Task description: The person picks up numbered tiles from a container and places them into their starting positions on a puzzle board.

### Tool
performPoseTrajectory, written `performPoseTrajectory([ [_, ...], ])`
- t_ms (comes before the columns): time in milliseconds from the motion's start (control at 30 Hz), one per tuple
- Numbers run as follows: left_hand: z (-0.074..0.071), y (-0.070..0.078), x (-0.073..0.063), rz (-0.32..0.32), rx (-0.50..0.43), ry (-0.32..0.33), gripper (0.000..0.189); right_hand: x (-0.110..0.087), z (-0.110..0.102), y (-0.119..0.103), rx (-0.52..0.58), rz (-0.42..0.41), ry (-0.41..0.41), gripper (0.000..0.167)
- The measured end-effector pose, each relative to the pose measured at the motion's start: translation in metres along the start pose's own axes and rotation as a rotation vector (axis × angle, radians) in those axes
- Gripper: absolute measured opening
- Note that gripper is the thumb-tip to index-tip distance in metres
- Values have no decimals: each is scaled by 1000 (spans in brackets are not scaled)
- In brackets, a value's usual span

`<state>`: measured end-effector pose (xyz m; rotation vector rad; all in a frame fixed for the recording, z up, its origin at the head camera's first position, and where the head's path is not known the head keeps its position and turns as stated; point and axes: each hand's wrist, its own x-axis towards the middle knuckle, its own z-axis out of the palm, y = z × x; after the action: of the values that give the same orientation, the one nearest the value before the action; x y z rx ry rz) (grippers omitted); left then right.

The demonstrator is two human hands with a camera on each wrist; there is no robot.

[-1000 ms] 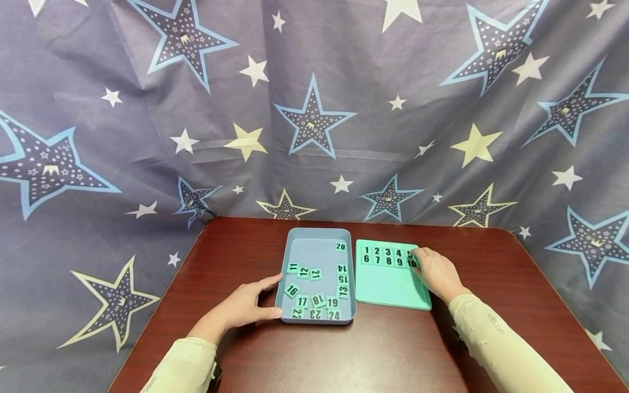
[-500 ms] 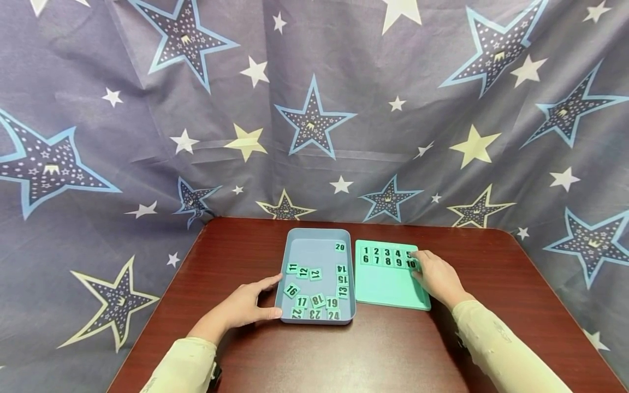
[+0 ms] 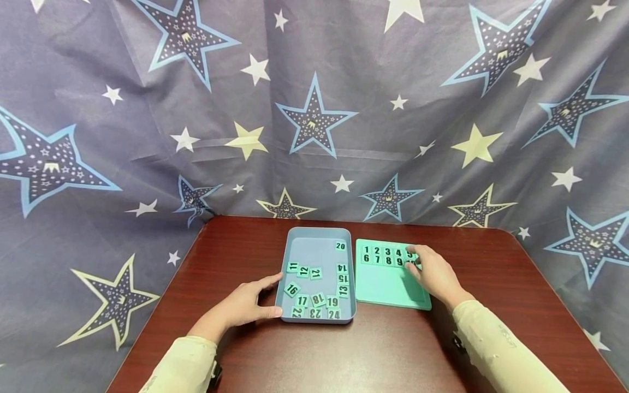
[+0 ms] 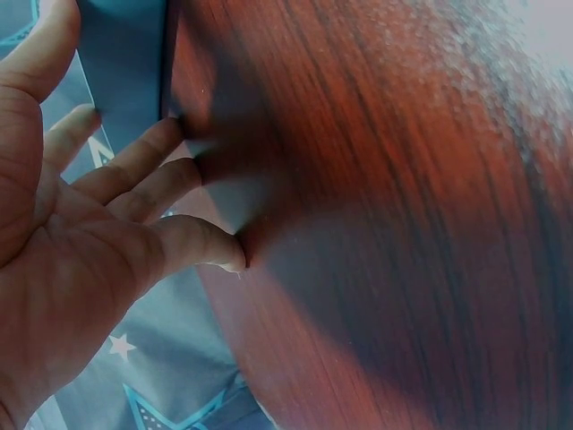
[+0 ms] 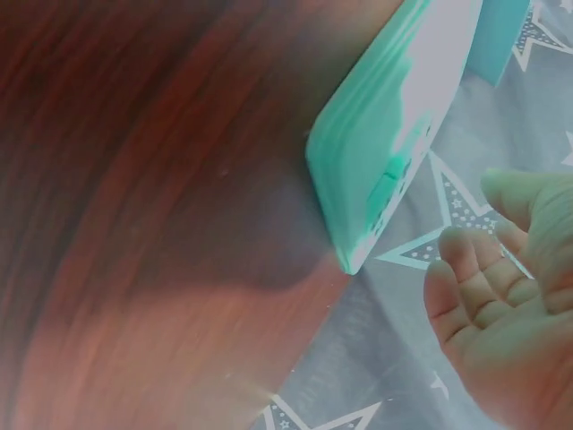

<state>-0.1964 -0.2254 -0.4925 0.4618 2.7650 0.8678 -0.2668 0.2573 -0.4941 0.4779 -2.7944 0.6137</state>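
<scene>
My left hand (image 3: 245, 303) touches the left side of a blue-grey tray (image 3: 314, 248), thumb and fingers spread. Loose green number tiles, such as the 20 tile (image 3: 340, 246) and the 16 tile (image 3: 292, 289), lie in it at various angles. To the right is a mint-green board (image 3: 388, 284) with tiles 1 to 10 in two rows along its far part. My right hand (image 3: 434, 275) hovers over the board's right end with relaxed fingers, partly covering the 10 tile. In the right wrist view the hand (image 5: 510, 309) holds nothing, apart from the board's edge (image 5: 336, 161).
Both the tray and the board lie on a reddish-brown wooden table (image 3: 314, 355). A grey curtain (image 3: 314, 180) printed with stars hangs behind and beside it. The tray's right wall stands close to the board's left edge.
My right hand's thumb and fingers have shifted slightly left and raised off the 5 and 10 tiles, now hiding more of the 10. The left hand stays at the tray.
</scene>
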Motion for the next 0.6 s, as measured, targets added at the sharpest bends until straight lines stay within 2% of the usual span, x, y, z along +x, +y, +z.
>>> performPoseTrajectory([
  [267, 0, 0, -1, 0, 2, -3, 93, 3, -5, -21, 134, 9, 16, 37],
  [433, -1, 1, -1, 8, 5, 1, 93, 8, 0, -49, 175, -58, 23, 37],
  [600, -1, 1, -1, 13, 6, 0, 93, 11, 11, -82, 185, -129, -30, 38],
])
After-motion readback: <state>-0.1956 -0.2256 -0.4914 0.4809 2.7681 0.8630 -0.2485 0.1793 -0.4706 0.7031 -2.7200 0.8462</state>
